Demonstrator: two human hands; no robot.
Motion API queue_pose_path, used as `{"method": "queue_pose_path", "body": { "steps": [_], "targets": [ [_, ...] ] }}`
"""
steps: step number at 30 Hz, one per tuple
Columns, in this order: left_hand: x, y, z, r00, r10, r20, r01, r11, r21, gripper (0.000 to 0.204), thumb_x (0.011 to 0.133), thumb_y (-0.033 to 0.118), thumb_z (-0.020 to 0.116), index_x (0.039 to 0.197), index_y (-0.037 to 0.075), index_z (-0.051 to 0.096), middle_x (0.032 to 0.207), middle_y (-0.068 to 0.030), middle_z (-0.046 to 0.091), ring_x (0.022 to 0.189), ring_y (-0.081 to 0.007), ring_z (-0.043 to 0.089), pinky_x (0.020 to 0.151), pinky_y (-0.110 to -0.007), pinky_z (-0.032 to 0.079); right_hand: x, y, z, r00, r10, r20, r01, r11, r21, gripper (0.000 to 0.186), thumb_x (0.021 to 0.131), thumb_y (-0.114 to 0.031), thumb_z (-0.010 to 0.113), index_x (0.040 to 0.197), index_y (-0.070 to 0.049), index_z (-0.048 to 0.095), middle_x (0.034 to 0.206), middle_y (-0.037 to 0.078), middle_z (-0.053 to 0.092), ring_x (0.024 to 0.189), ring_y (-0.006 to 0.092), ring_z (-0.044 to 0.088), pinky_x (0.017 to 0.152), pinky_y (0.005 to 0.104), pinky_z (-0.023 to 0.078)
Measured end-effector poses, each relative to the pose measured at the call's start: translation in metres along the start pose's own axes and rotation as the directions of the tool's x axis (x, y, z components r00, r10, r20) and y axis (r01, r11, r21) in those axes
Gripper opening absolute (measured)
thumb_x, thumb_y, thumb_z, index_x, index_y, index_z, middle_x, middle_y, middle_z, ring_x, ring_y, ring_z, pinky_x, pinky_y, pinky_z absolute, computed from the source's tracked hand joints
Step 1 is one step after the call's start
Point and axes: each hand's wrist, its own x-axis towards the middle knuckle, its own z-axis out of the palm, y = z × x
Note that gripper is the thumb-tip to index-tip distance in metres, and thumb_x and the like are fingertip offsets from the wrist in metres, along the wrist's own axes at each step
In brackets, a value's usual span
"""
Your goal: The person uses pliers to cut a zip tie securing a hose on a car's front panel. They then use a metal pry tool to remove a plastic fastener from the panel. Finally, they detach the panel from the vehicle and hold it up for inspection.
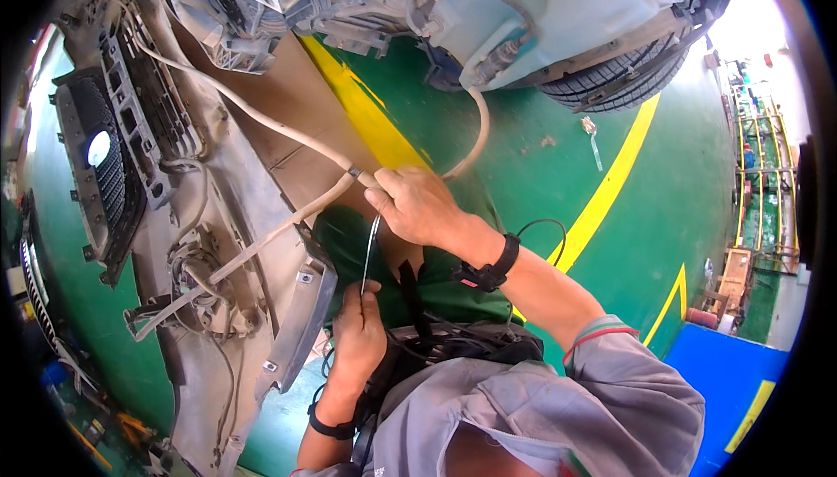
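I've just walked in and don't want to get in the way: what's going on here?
A person's right hand grips a beige hose beside its joint. The left hand holds a thin metal rod, its upper end close to the right hand. One hose branch runs across the bumper; another, beyond the right hand, curves up toward the tank.

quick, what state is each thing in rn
left hand, closed on slim metal tool
slim metal tool, upper end at right hand
right hand, gripping beige hose
beige hose, bent, branches meeting at a joint
washer reservoir, exposed, fluid level unclear
bumper cover, off the car, inner side showing
tire, partly hidden
right black wristband, fastened
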Motion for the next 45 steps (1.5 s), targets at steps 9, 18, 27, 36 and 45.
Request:
{"method": "queue_pose_path", "body": {
  "steps": [9,18,27,36,45],
  "targets": [
    [0.042,0.014,0.044,0.982,0.164,0.096,-0.079,0.811,-0.579,0.022,0.111,0.016,0.046,0.126,0.004,0.056,0.088,0.0008,0.056,0.071,-0.0069,0.049,0.061,-0.024,0.042,-0.050,-0.020,-0.055,0.962,0.272,-0.008,-0.229,0.824,0.517,0.031,0.107,-0.030,0.059,0.120,-0.003,0.066,0.109,0.003,0.070,0.100,0.0116,0.062,0.091,0.0308,0.051],
    [0.092,0.034,0.053,0.990,0.097,0.102,0.000,0.724,-0.690,0.035,0.107,0.022,0.060,0.132,-0.002,0.057,0.120,-0.0070,0.065,0.112,-0.0165,0.060,0.099,-0.034,0.048,-0.021,-0.025,-0.115,0.932,0.358,0.049,-0.342,0.829,0.442,0.021,0.106,-0.023,0.059,0.117,-0.006,0.066,0.084,0.003,0.067,0.077,0.0142,0.064,0.071,0.0357,0.054],
    [0.155,0.039,0.072,0.967,0.244,0.072,0.057,0.070,-0.996,0.018,0.111,0.020,0.049,0.099,0.007,0.054,0.090,-0.0035,0.053,0.088,-0.0210,0.053,0.094,-0.040,0.046,0.053,-0.025,-0.127,0.899,-0.183,0.399,0.402,0.707,-0.582,0.018,0.095,-0.022,0.062,0.086,-0.007,0.064,0.074,0.014,0.065,0.073,0.0358,0.069,0.064,0.0466,0.054],
    [0.157,0.038,0.078,0.973,0.231,0.004,-0.004,0.033,-0.999,0.022,0.110,0.021,0.050,0.093,0.008,0.053,0.078,0.0017,0.043,0.072,-0.0127,0.041,0.076,-0.036,0.043,0.088,-0.037,-0.111,0.761,-0.105,0.640,0.554,0.618,-0.558,0.015,0.083,-0.021,0.068,0.083,-0.006,0.065,0.073,0.015,0.065,0.072,0.0357,0.070,0.062,0.0461,0.055],
    [0.160,0.043,0.076,0.992,0.129,-0.007,-0.025,0.134,-0.991,0.024,0.110,0.018,0.050,0.096,0.002,0.063,0.066,0.0037,0.041,0.059,-0.0098,0.039,0.063,-0.032,0.045,0.112,-0.043,-0.104,0.652,-0.128,0.747,0.678,0.540,-0.499,0.015,0.083,-0.018,0.069,0.086,-0.005,0.063,0.073,0.016,0.066,0.071,0.0369,0.070,0.062,0.0480,0.055]
  ]
}}
